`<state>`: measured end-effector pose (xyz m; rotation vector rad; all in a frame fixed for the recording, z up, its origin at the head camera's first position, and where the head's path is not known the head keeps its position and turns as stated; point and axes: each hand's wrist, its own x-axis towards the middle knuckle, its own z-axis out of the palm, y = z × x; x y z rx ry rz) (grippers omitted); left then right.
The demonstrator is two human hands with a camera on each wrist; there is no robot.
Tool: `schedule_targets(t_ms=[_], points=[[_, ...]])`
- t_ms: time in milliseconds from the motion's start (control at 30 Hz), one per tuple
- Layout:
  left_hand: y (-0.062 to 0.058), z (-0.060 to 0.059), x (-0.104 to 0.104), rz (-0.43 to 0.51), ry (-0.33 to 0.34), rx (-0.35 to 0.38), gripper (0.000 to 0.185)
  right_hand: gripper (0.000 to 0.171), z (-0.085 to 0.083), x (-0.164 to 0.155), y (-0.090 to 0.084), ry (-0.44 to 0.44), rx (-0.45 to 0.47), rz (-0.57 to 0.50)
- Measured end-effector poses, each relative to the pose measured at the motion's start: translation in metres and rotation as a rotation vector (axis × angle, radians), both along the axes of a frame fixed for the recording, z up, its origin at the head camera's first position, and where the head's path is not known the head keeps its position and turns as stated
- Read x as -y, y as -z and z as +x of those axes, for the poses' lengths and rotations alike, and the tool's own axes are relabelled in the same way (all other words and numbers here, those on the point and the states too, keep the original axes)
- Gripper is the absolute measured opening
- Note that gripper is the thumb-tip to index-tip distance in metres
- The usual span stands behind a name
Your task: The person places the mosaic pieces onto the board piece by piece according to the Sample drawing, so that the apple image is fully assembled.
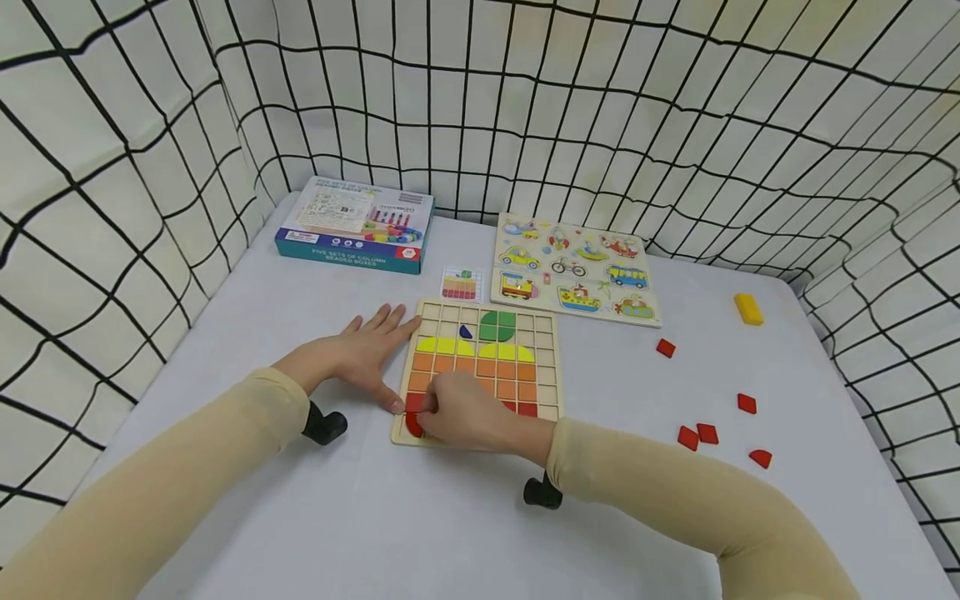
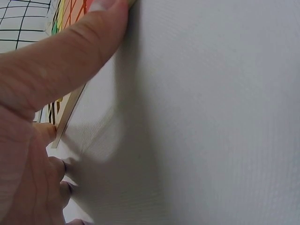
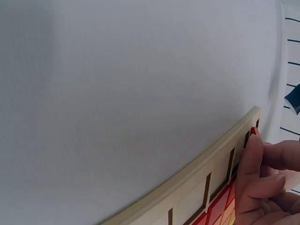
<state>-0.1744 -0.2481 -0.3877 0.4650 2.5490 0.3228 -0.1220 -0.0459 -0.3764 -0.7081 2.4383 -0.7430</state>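
Note:
A wooden grid board (image 1: 551, 367) lies mid-table, filled with rows of red, orange and yellow pieces, plus green pieces (image 1: 498, 326) and a dark blue one (image 1: 466, 332) near its top. At its lower left corner my right hand (image 1: 465, 412) pinches a red quarter-round piece (image 1: 413, 424) over the bottom row. In the right wrist view the red piece (image 3: 253, 131) shows between thumb and finger at the board's corner. My left hand (image 1: 367, 350) is spread flat along the left edge, thumb and index fingertip at the board's side.
Several loose red pieces (image 1: 707, 433) and a yellow block (image 1: 748, 309) lie to the right. Behind the board are a small pattern card (image 1: 461, 284), a vehicle puzzle board (image 1: 576, 268) and a blue box (image 1: 352, 223). Black netting (image 1: 480, 108) surrounds the table.

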Motion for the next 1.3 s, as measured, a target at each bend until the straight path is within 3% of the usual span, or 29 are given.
schedule_targets(t_ms=[700, 1167, 1300], points=[[0.0012, -0.0018, 0.0020, 0.001, -0.007, -0.005, 0.134, 0.013, -0.0016, 0.0073, 0.0057, -0.143, -0.212, 0.118], [-0.0024, -0.0014, -0.0007, 0.009, -0.013, 0.001, 0.132, 0.019, 0.0004, 0.0050, 0.0068, -0.161, -0.196, 0.124], [0.0006, -0.0011, 0.0001, 0.004, -0.007, 0.005, 0.132, 0.020, -0.0031, -0.0010, 0.0022, -0.126, -0.112, 0.060]])
